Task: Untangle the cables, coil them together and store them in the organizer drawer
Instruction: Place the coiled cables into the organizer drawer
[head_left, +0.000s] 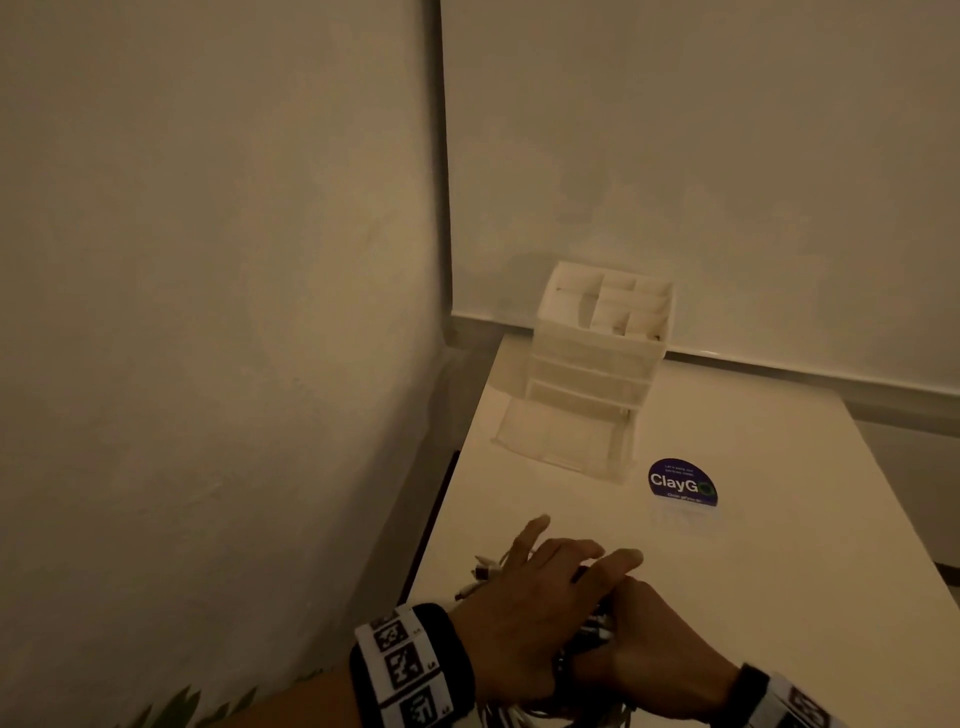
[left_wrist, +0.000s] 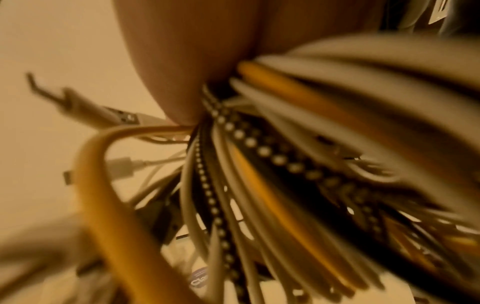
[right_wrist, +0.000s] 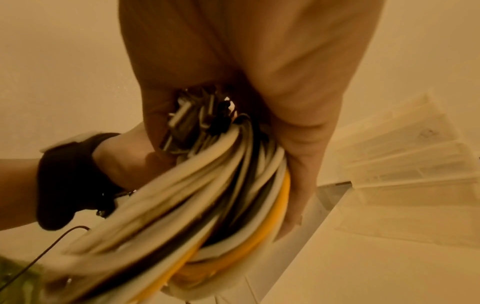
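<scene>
1. Nearest, at the front edge of the white table (head_left: 753, 571), both hands meet over a bundle of cables (right_wrist: 221, 195): white, yellow and black strands, one black with pale dots.
2. The right hand (head_left: 649, 634) is wrapped around the bundle, its fingers curled round the strands with a cluster of plugs gathered in the palm, as the right wrist view shows.
3. The left hand (head_left: 524, 597) lies over the same bundle, fingers partly spread on top; the left wrist view shows the strands running out from under the palm, so it seems to grip them, though the fingertips cannot be seen clearly.
4. A few loose plug ends (head_left: 480, 571) stick out to the left of the left hand, above the tabletop.
5. Both wrists wear black bands with black-and-white square markers.
6. Further along the table stands a small round purple sign (head_left: 683, 483) reading "ClayGo".
7. Beyond it, near the wall corner, stands the pale organizer (head_left: 592, 364) with divided top compartments; its bottom drawer (head_left: 550, 436) is pulled out, well apart from the cables.
</scene>
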